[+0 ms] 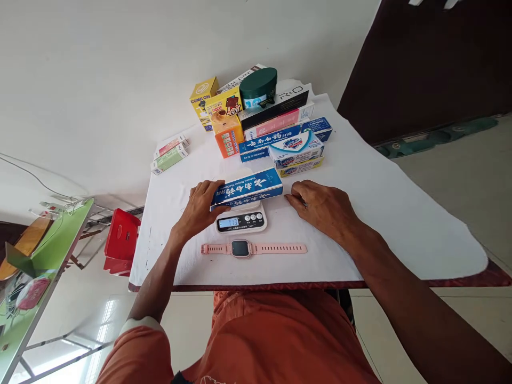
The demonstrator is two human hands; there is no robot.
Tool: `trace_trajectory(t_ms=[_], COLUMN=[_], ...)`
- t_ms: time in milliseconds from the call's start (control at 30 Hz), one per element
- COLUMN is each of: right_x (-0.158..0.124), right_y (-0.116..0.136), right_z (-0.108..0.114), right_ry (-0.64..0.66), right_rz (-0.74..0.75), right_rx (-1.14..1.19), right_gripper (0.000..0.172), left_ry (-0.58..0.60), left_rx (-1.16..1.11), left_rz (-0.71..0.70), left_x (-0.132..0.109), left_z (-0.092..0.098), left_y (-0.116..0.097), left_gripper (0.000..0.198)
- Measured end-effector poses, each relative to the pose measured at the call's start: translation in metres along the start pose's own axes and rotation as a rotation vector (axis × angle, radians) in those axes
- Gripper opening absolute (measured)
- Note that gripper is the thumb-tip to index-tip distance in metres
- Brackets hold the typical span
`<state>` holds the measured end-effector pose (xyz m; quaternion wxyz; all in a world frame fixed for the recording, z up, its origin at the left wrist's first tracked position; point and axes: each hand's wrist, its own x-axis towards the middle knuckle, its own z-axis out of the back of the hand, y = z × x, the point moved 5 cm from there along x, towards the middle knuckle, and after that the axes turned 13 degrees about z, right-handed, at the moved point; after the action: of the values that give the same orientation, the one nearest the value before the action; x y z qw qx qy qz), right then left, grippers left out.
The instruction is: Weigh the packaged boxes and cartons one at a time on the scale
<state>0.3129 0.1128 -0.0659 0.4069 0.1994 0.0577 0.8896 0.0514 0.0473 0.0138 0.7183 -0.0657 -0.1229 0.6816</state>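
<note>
A long blue toothpaste box (248, 188) lies across a small white digital scale (241, 219) whose display is lit. My left hand (202, 204) grips the box's left end, fingers curled over its top edge. My right hand (320, 202) rests on the white tablecloth (380, 202) just right of the box, fingers bent and pressed to the cloth, holding nothing that I can see. A pink smartwatch (253, 248) lies flat in front of the scale, strap stretched out.
At the table's far end is a pile of boxes: another blue toothpaste box (272, 141), soap packs (296, 149), an orange box (228, 140), a yellow box (203, 101), a green-lidded jar (259, 86). Slim packs (170, 154) lie left. A red stool (122, 234) and green table (48, 256) stand left.
</note>
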Motion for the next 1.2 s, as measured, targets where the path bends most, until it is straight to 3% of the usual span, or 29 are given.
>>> trace_trajectory(t_ms=[100,167,300,467,567,667,833,933,1000,1067,1200], right_x=[-0.001,-0.001,-0.002,-0.001,0.000,0.000,-0.001,-0.001,0.000,0.000,0.002], right_y=[-0.001,0.000,-0.001,-0.002,-0.003,-0.004,-0.003,-0.001,0.001,0.002,0.002], right_z=[0.000,0.000,-0.001,-0.004,-0.005,-0.004,-0.003,-0.001,0.001,0.002,0.004], right_ry=[-0.009,-0.017,-0.043,-0.066,-0.061,-0.061,-0.053,-0.044,-0.028,-0.007,0.032], right_rz=[0.003,0.012,0.029,0.016,-0.003,-0.002,-0.003,-0.010,-0.003,-0.003,-0.032], right_rx=[-0.004,-0.009,-0.014,-0.006,0.001,0.013,0.014,-0.003,-0.011,-0.014,-0.015], right_gripper=[0.027,0.028,0.032,0.032,0.033,0.034,0.032,0.031,0.032,0.031,0.027], left_ry=[-0.066,-0.145,-0.244,-0.177,-0.150,-0.168,-0.256,-0.293,-0.352,-0.393,-0.295], left_rx=[-0.021,-0.035,0.006,0.144,0.171,0.198,0.280,0.276,0.232,0.162,0.078], left_rz=[0.045,0.110,0.331,0.601,0.638,0.616,0.608,0.635,0.555,0.372,-0.061], left_x=[-0.002,-0.003,0.007,0.042,0.065,0.083,0.099,0.104,0.110,0.118,0.135], left_z=[0.007,0.020,0.047,0.054,0.052,0.051,0.050,0.048,0.048,0.046,0.027], left_y=[0.019,0.044,0.116,0.196,0.219,0.227,0.222,0.201,0.172,0.129,0.028], left_gripper=[0.052,0.052,0.056,0.053,0.050,0.046,0.038,0.042,0.045,0.044,0.042])
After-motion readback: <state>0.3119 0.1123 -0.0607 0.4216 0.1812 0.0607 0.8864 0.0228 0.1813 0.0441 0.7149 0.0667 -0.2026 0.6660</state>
